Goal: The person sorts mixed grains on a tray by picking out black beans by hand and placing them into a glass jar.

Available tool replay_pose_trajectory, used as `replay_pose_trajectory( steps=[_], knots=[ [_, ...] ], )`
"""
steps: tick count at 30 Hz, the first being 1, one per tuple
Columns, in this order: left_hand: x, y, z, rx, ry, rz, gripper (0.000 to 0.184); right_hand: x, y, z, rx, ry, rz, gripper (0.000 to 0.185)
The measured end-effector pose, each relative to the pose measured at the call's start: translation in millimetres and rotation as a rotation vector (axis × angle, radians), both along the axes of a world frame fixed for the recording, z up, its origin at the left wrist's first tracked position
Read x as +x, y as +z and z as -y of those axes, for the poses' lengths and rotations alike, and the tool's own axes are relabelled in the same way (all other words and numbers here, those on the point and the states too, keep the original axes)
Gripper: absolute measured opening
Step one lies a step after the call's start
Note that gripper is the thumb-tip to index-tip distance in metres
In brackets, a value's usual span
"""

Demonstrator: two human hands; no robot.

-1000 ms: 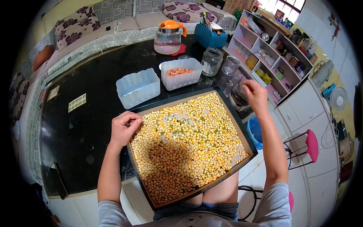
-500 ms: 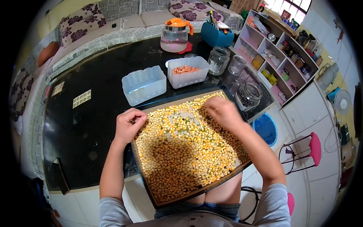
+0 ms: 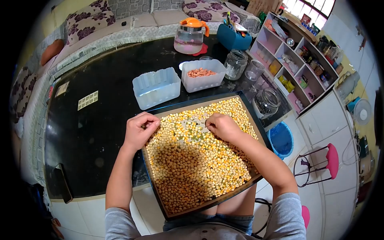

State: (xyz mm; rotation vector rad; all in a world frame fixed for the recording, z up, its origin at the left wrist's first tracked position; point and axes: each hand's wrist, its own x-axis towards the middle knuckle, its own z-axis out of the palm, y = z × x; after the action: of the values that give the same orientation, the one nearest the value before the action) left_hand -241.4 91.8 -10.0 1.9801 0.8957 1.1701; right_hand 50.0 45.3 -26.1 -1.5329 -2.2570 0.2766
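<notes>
A shallow dark-rimmed tray (image 3: 208,203) rests over my lap and against the table edge. Yellow corn kernels (image 3: 230,170) and round tan beans (image 3: 176,166) cover most of it, with small green beans (image 3: 195,132) around a thin patch in the upper middle. At the tray's upper left edge, my left hand (image 3: 140,130) is closed, thumb against curled fingers; whatever it holds is hidden. My right hand (image 3: 224,127) reaches over the upper middle, fingertips pinched together low at the grains. Anything between them is too small to make out.
Beyond the tray stand an empty plastic bin (image 3: 156,90), a bin of reddish peanuts (image 3: 202,73), glass jars (image 3: 236,66), a jar with dark contents (image 3: 266,102) and an orange-lidded pitcher (image 3: 189,38). A phone (image 3: 63,182) lies left; a blue bucket (image 3: 281,140) stands right.
My right hand has moved left and slightly nearer, from the tray's far right area to its upper middle. My left hand stays at the left edge. The view has shifted slightly.
</notes>
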Motion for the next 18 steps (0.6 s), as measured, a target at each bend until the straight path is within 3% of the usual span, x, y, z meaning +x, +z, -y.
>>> replay_pose_trajectory(
  steps=[11, 18],
  knots=[
    [-0.8, 0.4, 0.2, -0.013, 0.0, -0.009, 0.008, -11.8, -3.0, -5.5, 0.004, 0.054, -0.078, 0.01],
    [-0.9, -0.8, -0.9, 0.0, -0.005, -0.012, 0.008, -5.6, 7.6, -7.5, -0.152, -0.125, -0.246, 0.01]
  ],
)
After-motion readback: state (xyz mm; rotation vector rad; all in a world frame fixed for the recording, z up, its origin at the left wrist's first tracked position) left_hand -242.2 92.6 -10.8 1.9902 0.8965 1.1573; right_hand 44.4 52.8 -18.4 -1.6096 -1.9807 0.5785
